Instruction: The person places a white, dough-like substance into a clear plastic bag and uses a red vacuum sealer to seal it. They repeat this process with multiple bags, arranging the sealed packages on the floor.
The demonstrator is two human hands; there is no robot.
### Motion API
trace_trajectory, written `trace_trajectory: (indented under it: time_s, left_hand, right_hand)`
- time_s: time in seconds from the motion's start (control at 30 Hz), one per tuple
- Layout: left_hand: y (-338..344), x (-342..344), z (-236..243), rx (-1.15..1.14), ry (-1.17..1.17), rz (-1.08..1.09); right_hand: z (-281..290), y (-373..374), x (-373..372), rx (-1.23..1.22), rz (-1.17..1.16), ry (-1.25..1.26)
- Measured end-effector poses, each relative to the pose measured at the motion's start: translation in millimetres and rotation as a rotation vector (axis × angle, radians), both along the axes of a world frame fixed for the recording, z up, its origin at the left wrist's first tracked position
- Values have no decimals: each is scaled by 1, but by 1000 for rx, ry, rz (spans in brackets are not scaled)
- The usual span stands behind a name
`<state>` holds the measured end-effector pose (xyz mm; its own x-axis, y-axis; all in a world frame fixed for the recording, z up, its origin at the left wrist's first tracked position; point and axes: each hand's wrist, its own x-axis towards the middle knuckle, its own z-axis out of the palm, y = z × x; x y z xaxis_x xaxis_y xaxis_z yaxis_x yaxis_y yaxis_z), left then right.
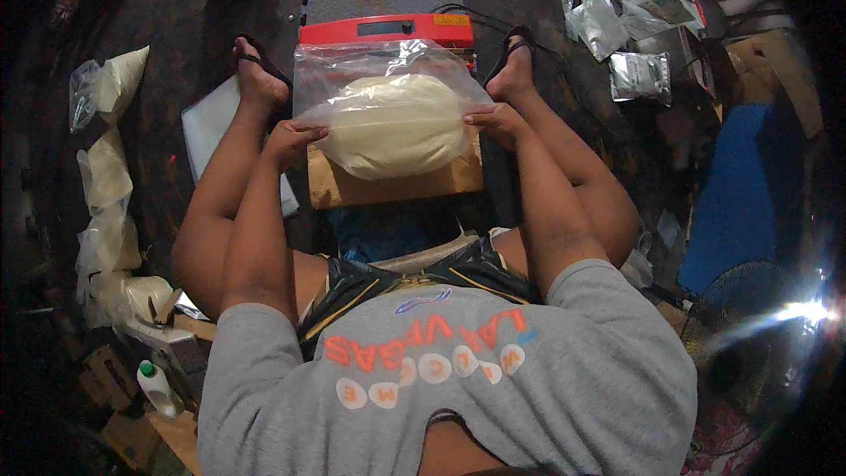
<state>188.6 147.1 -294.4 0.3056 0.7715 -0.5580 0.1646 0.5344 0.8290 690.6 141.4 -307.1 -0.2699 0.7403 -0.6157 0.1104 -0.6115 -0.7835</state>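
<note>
A clear plastic bag of pale yellow powder [397, 128] rests between my knees, its unfilled end spread flat toward the far side. My left hand [293, 137] pinches the bag's left edge, and my right hand [499, 122] pinches the right edge, thumbs on top. Under the bag is a brown cardboard box [397, 192]. Beyond it stands a long red machine with a small dark display [330, 33], which looks like a bag sealer. The bag's far end overlaps the machine's near side, so that part is partly covered.
Several filled powder bags [107, 172] line the floor at left, with a white bottle [159, 388] nearer. Flat clear sheets [207, 137] lie by my left leg. Silver pouches [640, 78], a blue panel [730, 198] and a fan [745, 317] are at right.
</note>
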Motion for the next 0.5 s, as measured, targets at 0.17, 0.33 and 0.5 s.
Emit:
trace_trajectory:
  time_s: [0.17, 0.33, 0.5]
  left_hand:
    - [-1, -1, -5, -27, -31, 42]
    - [-5, -8, -20, 49, -256, 202]
    - [-17, -21, -36, 31, -523, 379]
  right_hand:
    - [5, 0, 6, -10, 11, -72]
    - [12, -7, 0, 27, -161, 159]
    - [46, -12, 14, 3, -274, 526]
